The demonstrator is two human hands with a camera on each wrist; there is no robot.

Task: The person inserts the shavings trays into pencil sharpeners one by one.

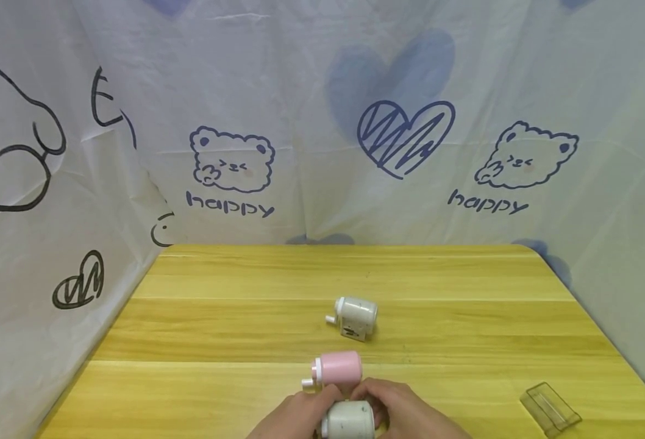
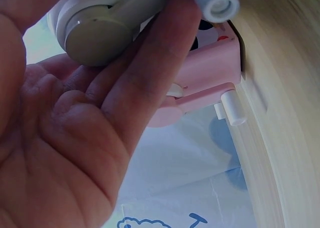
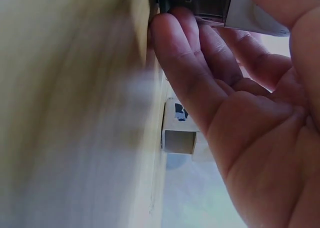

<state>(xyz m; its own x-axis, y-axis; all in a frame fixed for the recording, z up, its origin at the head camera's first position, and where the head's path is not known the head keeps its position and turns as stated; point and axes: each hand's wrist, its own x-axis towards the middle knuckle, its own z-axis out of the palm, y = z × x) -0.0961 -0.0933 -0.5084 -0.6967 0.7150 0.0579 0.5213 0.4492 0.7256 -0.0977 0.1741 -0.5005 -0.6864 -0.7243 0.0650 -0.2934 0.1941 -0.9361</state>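
Observation:
Both hands hold a grey-white hand-crank pencil sharpener (image 1: 350,421) at the near edge of the view. My left hand (image 1: 299,416) grips its crank side; in the left wrist view the fingers lie behind the round crank hub (image 2: 97,40), near the crank's knob (image 2: 220,8). On the other side, my right hand (image 1: 407,410) has its curled fingers at the lower part, against a dark see-through drawer (image 3: 205,0) with lettering. Just beyond the hands stands a pink crank sharpener (image 1: 341,367), its lower part partly hidden by them.
Farther back on the wooden table (image 1: 218,341) stands another whitish crank sharpener (image 1: 358,314), its end showing a square recess in the right wrist view. A clear plastic drawer (image 1: 548,407) lies at the right. Printed cloth (image 1: 322,122) hangs behind and beside the table.

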